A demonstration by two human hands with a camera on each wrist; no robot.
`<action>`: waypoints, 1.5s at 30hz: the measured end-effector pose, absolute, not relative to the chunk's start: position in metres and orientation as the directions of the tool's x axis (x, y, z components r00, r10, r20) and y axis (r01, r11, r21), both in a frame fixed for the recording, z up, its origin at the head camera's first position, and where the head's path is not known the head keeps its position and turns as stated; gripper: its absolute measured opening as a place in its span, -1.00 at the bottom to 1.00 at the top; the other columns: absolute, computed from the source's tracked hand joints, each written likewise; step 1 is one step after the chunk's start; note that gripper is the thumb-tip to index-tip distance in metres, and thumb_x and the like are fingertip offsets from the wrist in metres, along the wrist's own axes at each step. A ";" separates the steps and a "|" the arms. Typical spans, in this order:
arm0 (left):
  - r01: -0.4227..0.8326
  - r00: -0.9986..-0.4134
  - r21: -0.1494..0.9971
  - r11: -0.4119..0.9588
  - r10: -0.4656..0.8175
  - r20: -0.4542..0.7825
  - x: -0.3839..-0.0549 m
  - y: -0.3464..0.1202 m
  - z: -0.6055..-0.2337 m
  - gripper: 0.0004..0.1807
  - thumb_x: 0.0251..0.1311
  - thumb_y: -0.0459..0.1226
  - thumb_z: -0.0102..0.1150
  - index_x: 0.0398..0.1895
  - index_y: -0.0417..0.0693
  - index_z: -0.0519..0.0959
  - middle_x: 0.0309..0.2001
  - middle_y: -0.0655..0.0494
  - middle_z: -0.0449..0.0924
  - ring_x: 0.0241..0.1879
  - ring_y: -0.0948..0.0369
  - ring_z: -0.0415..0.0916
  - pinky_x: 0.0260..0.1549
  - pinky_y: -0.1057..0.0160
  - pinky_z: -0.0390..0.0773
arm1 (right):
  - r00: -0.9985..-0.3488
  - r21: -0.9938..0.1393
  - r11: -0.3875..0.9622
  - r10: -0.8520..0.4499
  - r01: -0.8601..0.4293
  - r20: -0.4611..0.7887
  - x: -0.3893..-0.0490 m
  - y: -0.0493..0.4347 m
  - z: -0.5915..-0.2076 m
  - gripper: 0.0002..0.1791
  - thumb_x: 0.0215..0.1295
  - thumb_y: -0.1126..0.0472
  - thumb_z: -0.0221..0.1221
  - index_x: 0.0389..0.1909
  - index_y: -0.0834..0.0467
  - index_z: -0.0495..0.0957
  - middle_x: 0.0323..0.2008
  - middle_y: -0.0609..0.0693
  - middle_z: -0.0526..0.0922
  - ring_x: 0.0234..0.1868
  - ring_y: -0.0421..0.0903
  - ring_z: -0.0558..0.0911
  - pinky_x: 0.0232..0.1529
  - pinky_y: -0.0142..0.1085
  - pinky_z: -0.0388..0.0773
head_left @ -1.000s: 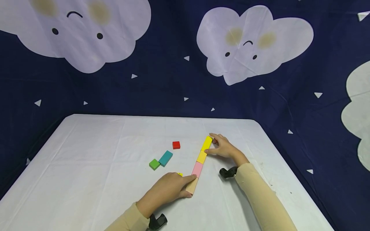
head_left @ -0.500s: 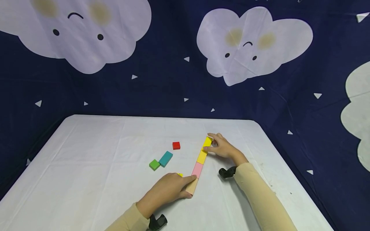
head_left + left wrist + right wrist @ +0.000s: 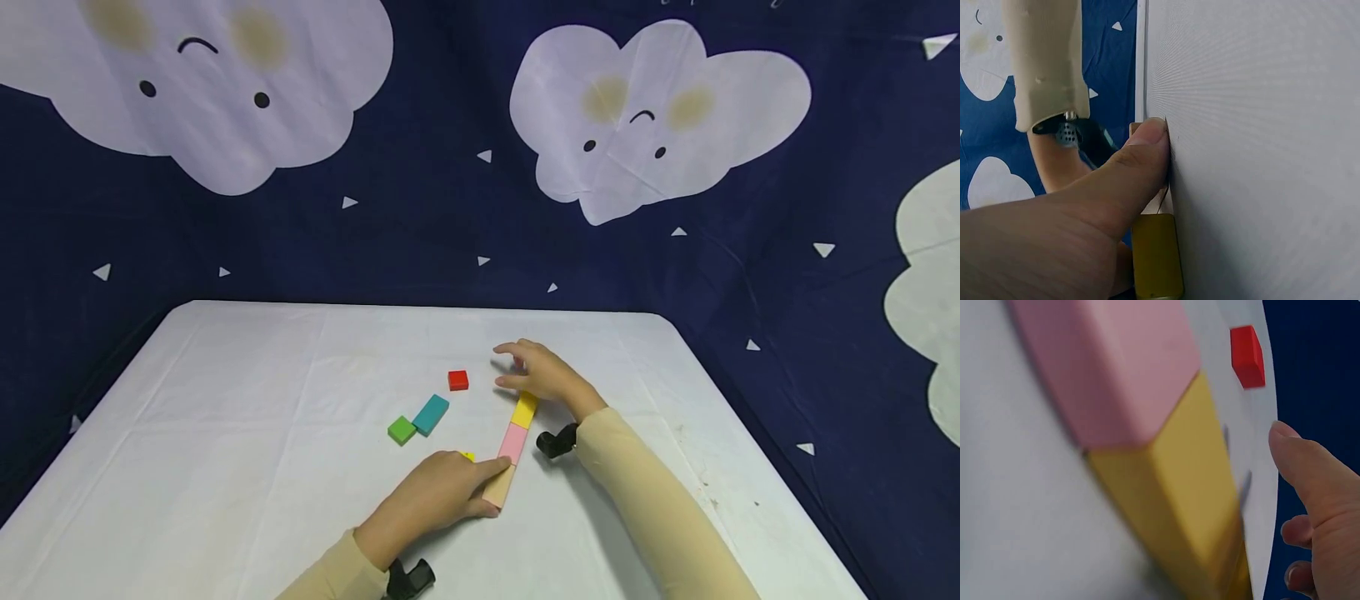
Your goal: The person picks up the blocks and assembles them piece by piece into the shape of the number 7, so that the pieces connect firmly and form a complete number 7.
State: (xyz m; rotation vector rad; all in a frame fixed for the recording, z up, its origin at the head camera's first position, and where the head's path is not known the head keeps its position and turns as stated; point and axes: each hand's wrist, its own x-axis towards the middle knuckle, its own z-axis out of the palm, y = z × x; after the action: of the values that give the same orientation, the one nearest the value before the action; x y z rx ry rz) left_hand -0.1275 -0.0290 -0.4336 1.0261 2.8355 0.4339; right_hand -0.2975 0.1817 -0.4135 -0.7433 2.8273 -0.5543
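A row of blocks runs away from me on the white table: a plain wood block (image 3: 500, 487) nearest, then a pink block (image 3: 513, 443) and a yellow block (image 3: 525, 410). A further yellow block is mostly hidden by my right hand. My left hand (image 3: 438, 492) pinches the wood block, thumb at its near end and index finger by the pink joint. Over the row's far end, my right hand (image 3: 543, 371) holds nothing, its thumb and index finger spread apart toward the red block (image 3: 458, 381). That red block (image 3: 1247, 356) lies beyond the row in the right wrist view.
Left of the row lie a teal block (image 3: 431, 415) and a green block (image 3: 402, 430), touching at a corner. A small yellow piece (image 3: 468, 456) peeks out behind my left hand. The white tabletop (image 3: 225, 467) ends at a dark blue cloud-patterned cloth (image 3: 420, 225).
My right hand has let go of the far yellow block and moved left toward the red block. My left hand has stayed in place on the wood block.
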 end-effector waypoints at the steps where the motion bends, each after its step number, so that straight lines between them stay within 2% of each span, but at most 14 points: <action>1: 0.615 -0.767 0.295 0.731 0.641 0.012 -0.128 -0.029 -0.434 -0.31 0.13 0.17 0.29 0.35 0.25 0.47 -0.39 0.20 0.69 -0.34 0.27 0.59 -0.18 0.23 0.57 | -0.856 -0.386 0.806 -0.512 -0.449 -0.071 -0.298 0.178 -0.412 -0.32 0.24 -0.10 0.32 0.37 -0.07 0.41 -0.15 -0.03 0.54 -0.14 -0.09 0.46 0.00 -0.17 0.43; 10: 0.617 -0.763 0.302 0.727 0.646 0.002 -0.126 -0.030 -0.431 -0.31 0.13 0.17 0.30 0.35 0.26 0.47 -0.31 0.17 0.73 -0.28 0.25 0.63 -0.13 0.21 0.59 | -0.836 -0.404 0.792 -0.538 -0.458 -0.105 -0.298 0.157 -0.410 -0.33 0.21 -0.08 0.36 0.34 -0.07 0.44 -0.15 -0.04 0.56 -0.14 -0.11 0.47 0.02 -0.21 0.45; 18: 0.625 -0.761 0.289 0.725 0.648 0.020 -0.127 -0.031 -0.431 -0.31 0.12 0.17 0.31 0.35 0.27 0.47 -0.47 0.17 0.67 -0.34 0.25 0.61 -0.18 0.22 0.59 | -0.815 -0.420 0.775 -0.565 -0.473 -0.125 -0.302 0.143 -0.411 -0.36 0.20 -0.04 0.37 0.31 -0.08 0.47 -0.31 -0.10 0.54 -0.22 -0.14 0.47 -0.02 -0.25 0.42; 27: 0.643 -0.751 0.280 0.713 0.658 0.051 -0.128 -0.031 -0.432 -0.31 0.11 0.16 0.32 0.34 0.25 0.48 -0.54 0.20 0.63 -0.39 0.26 0.59 -0.22 0.23 0.58 | -0.799 -0.433 0.768 -0.580 -0.472 -0.157 -0.301 0.132 -0.412 -0.47 0.21 -0.03 0.37 0.22 -0.10 0.55 -0.31 -0.11 0.55 -0.21 -0.14 0.47 -0.02 -0.27 0.43; 38: 0.646 -0.750 0.272 0.713 0.659 0.057 -0.127 -0.031 -0.431 -0.33 0.11 0.17 0.32 0.31 0.23 0.51 -0.54 0.19 0.63 -0.40 0.27 0.59 -0.24 0.23 0.58 | -0.788 -0.436 0.751 -0.600 -0.496 -0.137 -0.301 0.124 -0.417 -0.58 0.18 0.01 0.40 0.07 -0.08 0.61 -0.38 -0.11 0.52 -0.31 -0.16 0.47 -0.20 -0.31 0.41; 45: 0.645 -0.751 0.275 0.713 0.657 0.060 -0.127 -0.031 -0.432 -0.32 0.11 0.17 0.31 0.32 0.24 0.50 -0.47 0.17 0.67 -0.37 0.26 0.60 -0.23 0.23 0.58 | -0.806 -0.456 0.759 -0.576 -0.465 -0.137 -0.302 0.129 -0.415 -0.62 0.23 0.03 0.36 0.05 -0.05 0.58 -0.37 -0.10 0.52 -0.34 -0.16 0.46 -0.22 -0.32 0.40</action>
State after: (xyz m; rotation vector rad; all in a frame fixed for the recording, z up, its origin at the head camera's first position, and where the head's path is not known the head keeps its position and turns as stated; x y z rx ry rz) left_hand -0.1275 -0.0313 -0.4322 1.0910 2.8681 0.4360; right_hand -0.3022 0.1295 -0.4153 -0.8122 2.6870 -0.5934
